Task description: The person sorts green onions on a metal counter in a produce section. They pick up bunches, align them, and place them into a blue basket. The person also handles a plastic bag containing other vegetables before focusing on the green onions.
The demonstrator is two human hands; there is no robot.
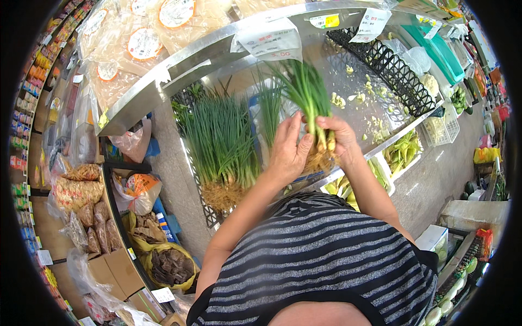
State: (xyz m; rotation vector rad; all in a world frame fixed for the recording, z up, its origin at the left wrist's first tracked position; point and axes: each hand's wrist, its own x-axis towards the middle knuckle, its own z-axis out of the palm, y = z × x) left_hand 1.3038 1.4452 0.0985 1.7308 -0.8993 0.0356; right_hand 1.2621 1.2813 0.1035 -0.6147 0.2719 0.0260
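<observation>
A small bunch of green onions is held up between my two hands, leaves pointing away from me and brown roots towards me. My right hand is closed around its stalks on the right side. My left hand touches the bunch from the left, thumb and fingers bent near the stalks; whether it grips any is unclear. To the left a large pile of green onions lies in a black plastic crate. A few more green onions lie beside a blue-rimmed tray, just beyond my left hand.
A metal display counter holds vegetable scraps and a black plastic grid divider. Its raised metal shelf edge carries price tags. Leafy vegetables in white crates stand at right; bagged dried goods fill shelves at left.
</observation>
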